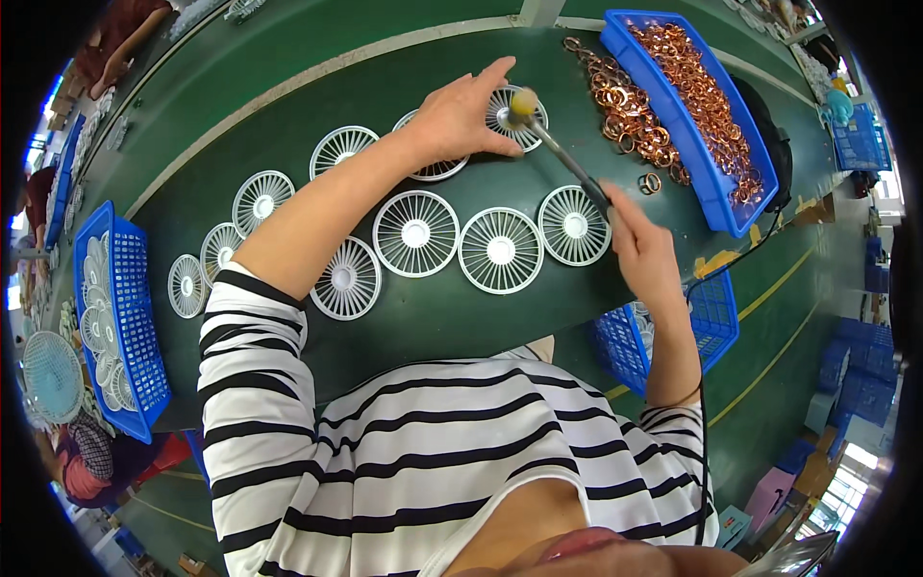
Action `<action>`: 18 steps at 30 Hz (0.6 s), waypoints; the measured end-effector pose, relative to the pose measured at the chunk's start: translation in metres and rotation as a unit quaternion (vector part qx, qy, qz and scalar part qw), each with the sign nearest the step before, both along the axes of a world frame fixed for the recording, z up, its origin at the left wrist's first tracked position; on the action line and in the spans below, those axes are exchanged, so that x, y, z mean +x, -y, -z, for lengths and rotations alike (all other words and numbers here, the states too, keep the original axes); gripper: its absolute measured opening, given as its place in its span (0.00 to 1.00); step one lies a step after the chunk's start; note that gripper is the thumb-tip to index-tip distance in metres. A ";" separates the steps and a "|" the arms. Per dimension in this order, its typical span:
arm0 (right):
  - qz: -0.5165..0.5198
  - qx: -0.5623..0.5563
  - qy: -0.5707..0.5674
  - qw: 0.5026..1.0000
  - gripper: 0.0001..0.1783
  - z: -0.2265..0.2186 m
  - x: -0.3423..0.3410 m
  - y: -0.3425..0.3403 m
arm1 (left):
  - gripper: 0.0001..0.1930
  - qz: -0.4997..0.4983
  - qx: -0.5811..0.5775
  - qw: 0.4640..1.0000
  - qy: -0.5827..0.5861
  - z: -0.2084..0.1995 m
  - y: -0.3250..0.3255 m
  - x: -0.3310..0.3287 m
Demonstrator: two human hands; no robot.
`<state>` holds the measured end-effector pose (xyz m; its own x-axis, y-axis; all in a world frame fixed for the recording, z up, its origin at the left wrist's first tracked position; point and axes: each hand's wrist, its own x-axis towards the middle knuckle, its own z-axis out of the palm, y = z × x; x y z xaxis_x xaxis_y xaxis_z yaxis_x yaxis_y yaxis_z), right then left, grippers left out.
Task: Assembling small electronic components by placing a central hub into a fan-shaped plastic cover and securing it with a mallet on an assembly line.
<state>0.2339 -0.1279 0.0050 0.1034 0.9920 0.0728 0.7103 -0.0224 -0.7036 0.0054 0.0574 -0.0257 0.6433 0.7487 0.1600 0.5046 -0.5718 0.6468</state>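
Observation:
My right hand point(641, 245) is closed round the dark grip of a small mallet point(567, 162) with a yellowish head. The mallet's head is over a round white spoked plastic cover point(502, 123) at the table's far side. My left hand point(460, 115) is open beside this cover, thumb and fingers spread at its left edge. Partly under the left hand lies another white cover point(440, 171). More such covers lie in two rows, among them a near one point(500, 250) and one by my right hand point(575, 225).
On the right, a long blue tray point(615, 37) holds many copper-coloured rings, with a loose pile of rings point(625, 104) beside it. A blue basket point(144, 356) of white covers stands at the left. Another blue basket point(713, 317) sits below the table's right edge. Other people work at the far left.

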 end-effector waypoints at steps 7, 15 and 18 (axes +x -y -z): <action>0.011 0.113 -0.089 0.990 0.20 -0.015 -0.005 -0.009 | 0.58 -0.020 0.003 1.000 0.023 0.010 0.000 -0.005; -0.004 0.039 -0.024 0.999 0.20 -0.024 -0.006 -0.017 | 0.56 -0.001 0.093 0.996 -0.012 -0.018 0.017 -0.051; -0.021 0.064 -0.112 0.991 0.22 -0.034 -0.020 -0.004 | 0.56 0.019 0.034 0.999 -0.036 -0.015 0.029 -0.077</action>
<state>0.2141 -0.1240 0.0394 0.0896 0.9797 0.1792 0.5341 0.1047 -0.8389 -0.0718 0.0287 -0.0104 0.6820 0.7131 0.1621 0.5260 -0.6324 0.5687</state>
